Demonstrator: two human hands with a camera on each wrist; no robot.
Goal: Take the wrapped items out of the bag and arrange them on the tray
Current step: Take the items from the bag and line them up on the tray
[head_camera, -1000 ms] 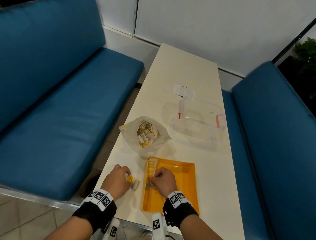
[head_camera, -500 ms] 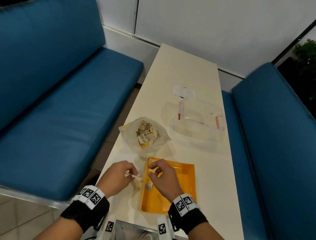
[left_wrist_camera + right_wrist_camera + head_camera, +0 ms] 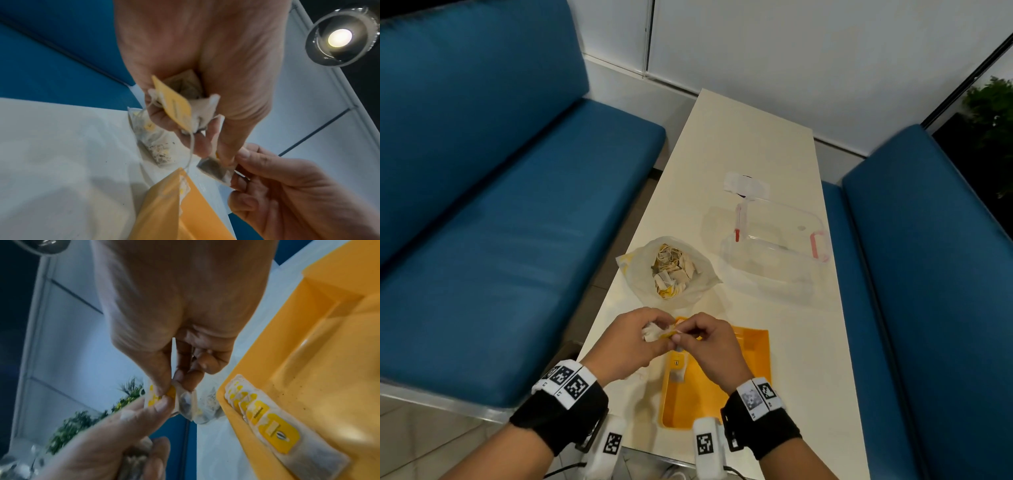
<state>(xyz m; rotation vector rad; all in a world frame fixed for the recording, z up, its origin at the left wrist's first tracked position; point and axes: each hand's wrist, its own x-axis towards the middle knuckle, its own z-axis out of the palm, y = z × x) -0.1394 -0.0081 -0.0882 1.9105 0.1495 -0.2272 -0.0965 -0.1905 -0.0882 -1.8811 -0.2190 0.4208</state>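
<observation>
Both hands meet above the far left corner of the orange tray (image 3: 753, 346). My left hand (image 3: 659, 330) grips a small bunch of wrapped tea bags (image 3: 176, 104) with yellow tags. My right hand (image 3: 686, 335) pinches one tea bag (image 3: 216, 170) at the edge of that bunch, between thumb and forefinger (image 3: 162, 386). A row of tea bags (image 3: 267, 423) lies overlapped along the tray's left wall. The clear plastic bag (image 3: 671, 270) lies open just beyond the tray, with several tea bags inside.
A clear lidded container with red clasps (image 3: 777, 246) sits at the right of the table, a white paper item (image 3: 746, 183) behind it. Blue benches (image 3: 500, 205) flank the narrow table (image 3: 739, 137). The tray sits near the table's front edge.
My right hand has left the row in the tray and risen to the left hand. My left hand has lifted its bunch off the table, and the right now pinches one bag from it.
</observation>
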